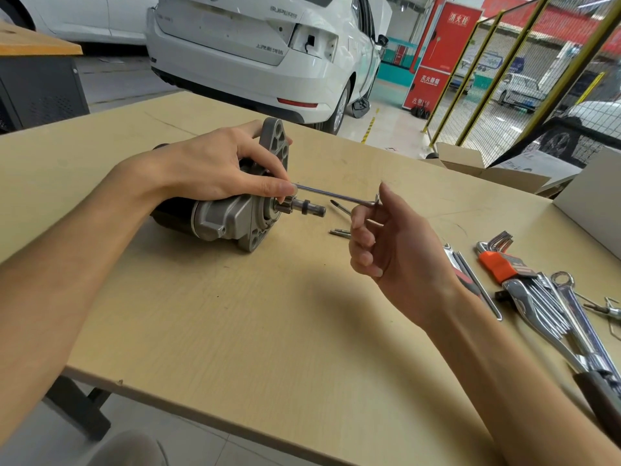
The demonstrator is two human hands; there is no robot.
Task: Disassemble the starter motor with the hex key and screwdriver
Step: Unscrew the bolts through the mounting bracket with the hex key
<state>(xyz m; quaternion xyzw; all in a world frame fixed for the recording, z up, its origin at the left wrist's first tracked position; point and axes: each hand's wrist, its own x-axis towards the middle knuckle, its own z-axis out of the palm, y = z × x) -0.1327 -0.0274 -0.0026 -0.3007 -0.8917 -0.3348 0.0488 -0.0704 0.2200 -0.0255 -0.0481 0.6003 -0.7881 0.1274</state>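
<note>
The fingers (268, 186) of the left hand (215, 166) are curled over the starter motor (232, 213), which is lain on its side on the worktop (268, 314), its thumb tip touching one end of a long hex key (336, 196). The key's bent far end is pinched by the right hand (396, 250), whose other fingers are loosely curled. Two loose bolts (340, 233) and a screwdriver tip (339, 207) are seen just beyond the motor's shaft (307, 207), and a hex key set (497, 260) with wrenches (551, 307) is laid at the right.
</note>
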